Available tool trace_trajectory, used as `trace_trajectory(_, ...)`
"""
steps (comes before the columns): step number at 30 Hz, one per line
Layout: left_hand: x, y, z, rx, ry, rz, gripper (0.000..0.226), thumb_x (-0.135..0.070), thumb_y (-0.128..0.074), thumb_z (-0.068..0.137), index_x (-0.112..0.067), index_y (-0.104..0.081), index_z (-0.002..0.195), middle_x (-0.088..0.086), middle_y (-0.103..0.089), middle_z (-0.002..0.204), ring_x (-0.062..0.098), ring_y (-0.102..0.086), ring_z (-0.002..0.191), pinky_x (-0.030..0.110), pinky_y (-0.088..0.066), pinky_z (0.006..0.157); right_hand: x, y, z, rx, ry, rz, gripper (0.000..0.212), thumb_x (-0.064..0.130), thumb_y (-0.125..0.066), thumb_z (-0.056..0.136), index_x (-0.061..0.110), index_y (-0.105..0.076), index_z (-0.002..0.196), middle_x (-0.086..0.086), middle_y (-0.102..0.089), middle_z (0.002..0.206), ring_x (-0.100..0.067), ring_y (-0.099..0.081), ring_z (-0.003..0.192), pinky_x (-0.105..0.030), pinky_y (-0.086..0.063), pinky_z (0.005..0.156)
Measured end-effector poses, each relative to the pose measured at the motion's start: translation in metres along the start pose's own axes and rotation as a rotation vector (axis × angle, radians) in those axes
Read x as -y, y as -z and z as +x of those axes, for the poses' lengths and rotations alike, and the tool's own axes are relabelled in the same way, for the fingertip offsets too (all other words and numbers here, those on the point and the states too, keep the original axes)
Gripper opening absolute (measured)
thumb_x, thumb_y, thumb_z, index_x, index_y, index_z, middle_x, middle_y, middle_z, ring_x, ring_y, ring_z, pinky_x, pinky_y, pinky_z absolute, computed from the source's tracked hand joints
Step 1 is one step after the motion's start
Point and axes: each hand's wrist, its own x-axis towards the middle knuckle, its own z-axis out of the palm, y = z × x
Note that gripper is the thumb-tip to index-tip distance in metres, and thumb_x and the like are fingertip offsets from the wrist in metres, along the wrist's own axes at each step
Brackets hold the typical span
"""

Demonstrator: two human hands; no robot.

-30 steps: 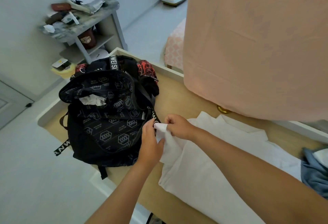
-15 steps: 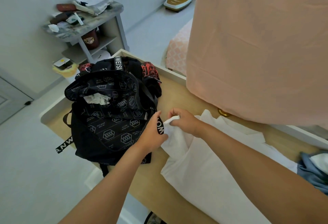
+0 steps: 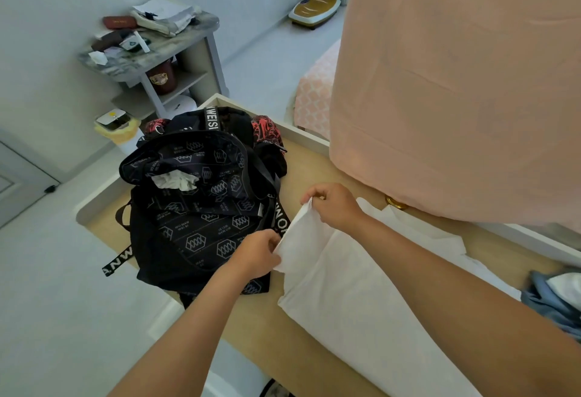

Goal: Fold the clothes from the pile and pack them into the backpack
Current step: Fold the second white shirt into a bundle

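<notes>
Both left hand [image 3: 256, 252] and right hand [image 3: 334, 205] pinch the white garment [image 3: 345, 299], fingertips partly hidden.

- Backpack [image 3: 201, 224], left of the left hand [image 3: 257, 250]: black woven cloth, matt, with white print; straps of ribbed webbing.
- White garment [image 3: 345, 296], between the left hand and the right hand [image 3: 333, 205]: thin, smooth, matt cloth.
- Desk [image 3: 251, 318] under the hands: pale wood, smooth, faint sheen.
- Hanging sheet [image 3: 456, 98] beyond the right hand: peach cloth, matt, lightly creased.
- Ring [image 3: 396, 202] just right of the right hand: shiny gold metal.
</notes>
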Motion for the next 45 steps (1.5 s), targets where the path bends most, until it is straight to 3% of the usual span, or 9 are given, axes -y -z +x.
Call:
trace_trajectory(5, -0.017, -0.011, -0.012, 0.002, -0.15, 0.093, 0.024, -0.003, -0.056, 0.079, -0.025, -0.052, 0.073, -0.008, -0.053, 0.072, 0.013, -0.049, 0.066, 0.019, -0.036, 0.055, -0.016, 0.015, -0.02, 0.02, -0.049, 0.019, 0.022, 0.005, -0.057, 0.083, 0.016, -0.073, 0.073, 0.017, -0.069, 0.068, 0.001, -0.06, 0.063, -0.022, -0.047, 0.059)
trace_trajectory(10, -0.038, -0.051, -0.014, 0.566, -0.107, 0.202, 0.04, -0.03, -0.068, 0.083, -0.031, -0.054, 0.121, -0.01, -0.066, 0.095, 0.008, -0.064, 0.074, 0.023, -0.05, 0.061, -0.061, 0.047, -0.055, 0.323, -0.16, -0.471, 0.029, 0.015, -0.052, 0.086, 0.027, -0.077, 0.079, 0.013, -0.073, 0.093, -0.006, -0.064, 0.088, -0.027, -0.053, 0.083)
trace_trajectory(16, -0.014, -0.085, 0.002, 0.032, -0.167, 0.202, 0.027, -0.018, -0.053, 0.096, -0.021, -0.056, 0.123, -0.005, -0.053, 0.121, 0.013, -0.054, 0.105, 0.028, -0.049, 0.088, -0.088, 0.026, -0.055, 0.256, -0.225, -0.59, 0.03, 0.017, -0.049, 0.096, 0.03, -0.069, 0.114, 0.007, -0.063, 0.126, -0.016, -0.061, 0.108, -0.032, -0.052, 0.093)
trace_trajectory(21, 0.013, -0.09, 0.001, -0.033, -0.053, 0.235, 0.037, -0.013, -0.052, 0.094, -0.016, -0.046, 0.131, 0.0, -0.052, 0.108, 0.015, -0.051, 0.093, 0.027, -0.042, 0.075, -0.082, -0.01, -0.028, 0.107, -0.189, -0.498, 0.044, 0.03, -0.046, 0.102, 0.027, -0.038, 0.146, -0.004, -0.042, 0.141, -0.025, -0.063, 0.098, -0.035, -0.053, 0.077)
trace_trajectory(24, 0.021, -0.091, 0.003, 0.024, 0.036, 0.168, 0.02, -0.019, -0.059, 0.093, -0.015, -0.061, 0.112, -0.001, -0.062, 0.1, 0.016, -0.06, 0.093, 0.033, -0.051, 0.08, -0.084, -0.027, -0.011, 0.038, -0.326, -0.37, 0.053, 0.033, -0.049, 0.102, 0.018, -0.03, 0.149, -0.01, -0.049, 0.137, -0.03, -0.058, 0.113, -0.035, -0.047, 0.084)
trace_trajectory(28, 0.033, -0.094, 0.002, 0.079, 0.078, 0.158, 0.012, -0.023, -0.061, 0.093, -0.015, -0.062, 0.084, -0.005, -0.059, 0.081, 0.013, -0.056, 0.078, 0.021, -0.041, 0.061, -0.099, -0.03, 0.008, -0.057, -0.441, -0.242, 0.035, 0.034, -0.055, 0.1, 0.011, -0.062, 0.126, -0.007, -0.066, 0.124, -0.026, -0.061, 0.112, -0.03, -0.047, 0.091)
trace_trajectory(34, 0.046, -0.09, -0.004, 0.174, 0.16, 0.151, 0.019, -0.027, -0.059, 0.093, -0.019, -0.052, 0.077, -0.006, -0.053, 0.078, 0.01, -0.05, 0.069, 0.023, -0.038, 0.059, -0.094, -0.034, -0.002, -0.186, -0.277, -0.142, 0.025, 0.014, -0.056, 0.098, 0.014, -0.06, 0.122, -0.004, -0.06, 0.126, -0.021, -0.059, 0.109, -0.026, -0.046, 0.09)
trace_trajectory(39, 0.032, -0.088, -0.012, 0.196, 0.122, 0.195, 0.013, -0.033, -0.062, 0.084, -0.022, -0.058, 0.088, -0.008, -0.059, 0.085, 0.009, -0.056, 0.077, 0.021, -0.037, 0.056, -0.119, -0.052, -0.056, -0.138, 0.24, -0.656, 0.052, 0.001, -0.055, 0.084, 0.021, -0.055, 0.131, -0.006, -0.051, 0.132, -0.025, -0.054, 0.111, -0.037, -0.047, 0.09)
trace_trajectory(45, 0.024, -0.088, -0.018, 0.245, 0.08, 0.211, 0.023, -0.029, -0.067, 0.081, -0.019, -0.062, 0.102, -0.005, -0.063, 0.098, 0.014, -0.06, 0.091, 0.021, -0.043, 0.062, -0.107, -0.042, -0.062, 0.125, 0.174, -0.905, 0.049, 0.002, -0.047, 0.088, 0.024, -0.057, 0.131, -0.003, -0.051, 0.132, -0.025, -0.049, 0.114, -0.037, -0.035, 0.098)
